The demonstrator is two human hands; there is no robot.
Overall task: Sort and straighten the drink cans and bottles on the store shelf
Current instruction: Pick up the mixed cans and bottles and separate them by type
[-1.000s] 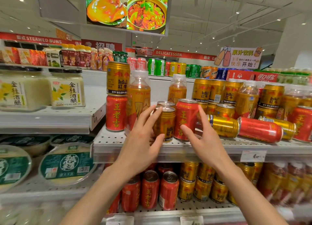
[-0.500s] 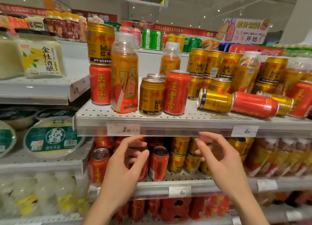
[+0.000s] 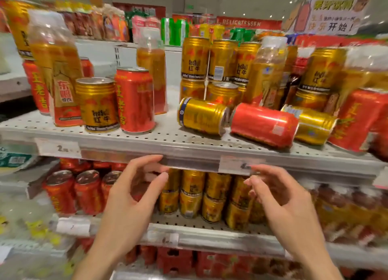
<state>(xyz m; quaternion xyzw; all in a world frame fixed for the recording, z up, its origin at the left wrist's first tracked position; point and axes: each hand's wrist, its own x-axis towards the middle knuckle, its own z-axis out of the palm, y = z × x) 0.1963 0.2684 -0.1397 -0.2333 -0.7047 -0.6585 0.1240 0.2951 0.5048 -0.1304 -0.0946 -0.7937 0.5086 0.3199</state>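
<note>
Cans [image 3: 202, 116] toppled on shelf [image 3: 147, 145]; both hands' grip loose, empty.

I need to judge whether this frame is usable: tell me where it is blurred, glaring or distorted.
Head view: motion blur smears the right-edge bottles and lower shelf; centre sharper, the toppled gold can and red can legible; foil glare on gold cans; wide-angle bending at the edges.
</note>
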